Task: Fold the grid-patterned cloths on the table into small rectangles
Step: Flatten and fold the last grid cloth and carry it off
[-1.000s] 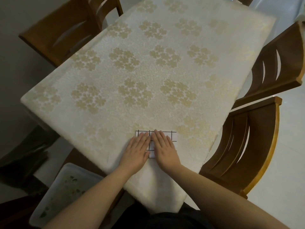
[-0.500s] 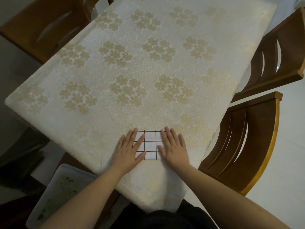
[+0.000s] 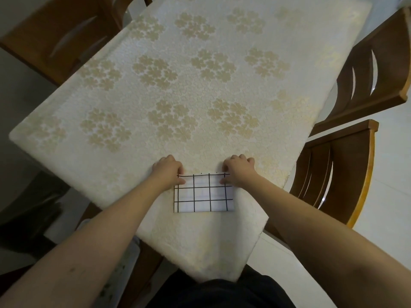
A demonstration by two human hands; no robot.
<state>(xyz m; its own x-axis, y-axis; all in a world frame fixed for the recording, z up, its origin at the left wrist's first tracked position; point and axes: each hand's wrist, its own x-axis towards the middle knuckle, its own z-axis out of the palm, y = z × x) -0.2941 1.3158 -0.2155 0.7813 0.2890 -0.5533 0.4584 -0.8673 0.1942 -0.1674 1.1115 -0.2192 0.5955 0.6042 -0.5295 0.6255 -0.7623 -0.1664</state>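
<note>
A white cloth with a black grid, folded into a small rectangle, lies flat near the table's front corner. My left hand pinches its far left corner, fingers curled over the edge and thumb on top. My right hand pinches the far right corner the same way. The far edge of the cloth is partly hidden under my fingers. No other grid cloth is in view.
The table wears a cream cloth with gold flower clusters. Wooden chairs stand at the right, the far right and the far left. A white bin sits on the floor by my left arm.
My hands slid apart from the middle of the cloth to its far corners and curled from flat into pinches. The camera view shifted, and the whole cloth now shows.
</note>
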